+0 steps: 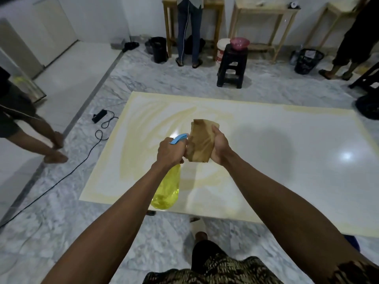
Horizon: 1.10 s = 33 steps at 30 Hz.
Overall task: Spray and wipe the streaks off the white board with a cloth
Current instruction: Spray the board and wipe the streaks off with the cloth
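Note:
A large white board lies flat on the marble floor, with yellowish streaks across its left half and along its edges. My left hand grips a yellow spray bottle by its blue trigger head, held above the board's near left part. My right hand holds a folded brown cloth upright right beside the bottle's nozzle. The fingertips of my left hand touch the cloth's lower edge. My feet stand just before the board's near edge.
A black power strip and its cable trail over the floor left of the board. A black stool with a pink bowl stands beyond it. People stand at the left, back and right. Wooden tables and black baskets line the far wall.

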Each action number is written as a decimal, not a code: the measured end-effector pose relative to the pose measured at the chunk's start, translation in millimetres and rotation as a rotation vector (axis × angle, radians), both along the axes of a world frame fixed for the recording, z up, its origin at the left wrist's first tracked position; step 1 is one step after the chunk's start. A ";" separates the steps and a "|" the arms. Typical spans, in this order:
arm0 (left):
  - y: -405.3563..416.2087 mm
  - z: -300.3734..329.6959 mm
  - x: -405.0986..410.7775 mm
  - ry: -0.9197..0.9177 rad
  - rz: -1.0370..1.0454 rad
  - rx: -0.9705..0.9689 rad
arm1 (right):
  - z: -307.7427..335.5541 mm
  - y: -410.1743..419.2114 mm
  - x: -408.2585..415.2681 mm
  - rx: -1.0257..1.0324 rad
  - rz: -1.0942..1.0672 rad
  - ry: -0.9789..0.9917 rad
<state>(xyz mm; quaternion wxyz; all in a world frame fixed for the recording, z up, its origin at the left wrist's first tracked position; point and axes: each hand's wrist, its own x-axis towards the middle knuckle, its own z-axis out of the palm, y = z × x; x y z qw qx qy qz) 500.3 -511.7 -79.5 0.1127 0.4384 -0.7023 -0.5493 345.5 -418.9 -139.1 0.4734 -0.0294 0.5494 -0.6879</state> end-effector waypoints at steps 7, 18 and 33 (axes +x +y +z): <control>-30.1 -38.3 -91.9 -0.071 -0.050 0.089 | -72.2 0.3 -105.6 0.267 0.055 0.081; -84.4 -97.1 -237.1 0.007 -0.118 0.214 | -134.3 -98.5 -387.7 0.884 0.222 1.183; -56.2 -128.8 -173.0 -0.133 -0.170 0.197 | -214.2 -17.0 -217.1 1.047 0.626 1.376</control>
